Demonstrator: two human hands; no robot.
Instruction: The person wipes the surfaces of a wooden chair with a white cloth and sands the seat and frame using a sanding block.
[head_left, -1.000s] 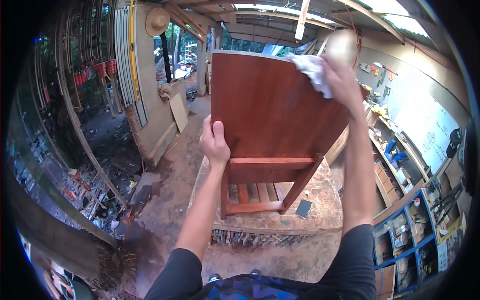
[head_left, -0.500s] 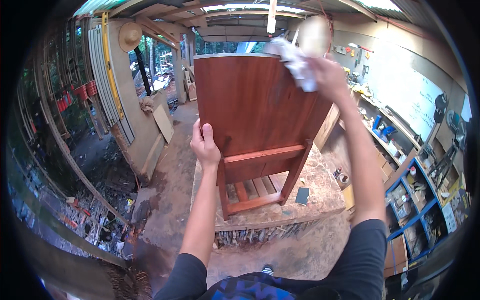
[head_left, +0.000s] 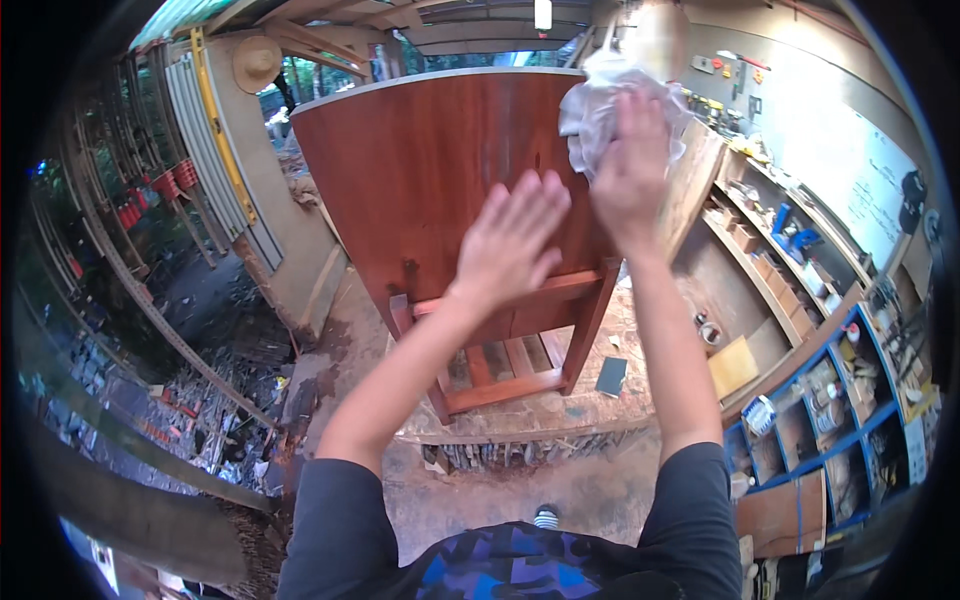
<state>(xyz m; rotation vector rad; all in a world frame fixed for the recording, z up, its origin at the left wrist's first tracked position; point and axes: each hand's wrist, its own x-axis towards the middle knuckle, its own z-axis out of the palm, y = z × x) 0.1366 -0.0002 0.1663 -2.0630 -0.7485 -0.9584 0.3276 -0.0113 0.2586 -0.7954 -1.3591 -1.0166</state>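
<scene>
A reddish-brown wooden chair [head_left: 420, 170] with a broad solid back panel and square legs stands on a worn worktable [head_left: 520, 428]. My right hand [head_left: 632, 175] is at the panel's upper right edge, its fingers over a crumpled white cloth [head_left: 592, 105]. The cloth is slightly blurred and partly hidden by that hand. In front of the panel's lower middle, above the crossbar, my left hand [head_left: 510, 240] has its fingers spread with nothing in them. Whether its palm touches the wood I cannot tell.
A dark flat sheet [head_left: 612, 376] lies on the worktable to the right of the chair's legs. Wooden shelves [head_left: 765, 270] line the right wall, with a blue-edged compartment rack [head_left: 815, 410] nearer me. A straw hat [head_left: 257, 63] hangs at the left.
My left hand has let go of the panel's left edge and moved right across its front, fingers spreading. The right hand and cloth have shifted slightly; the panel sits further left in view.
</scene>
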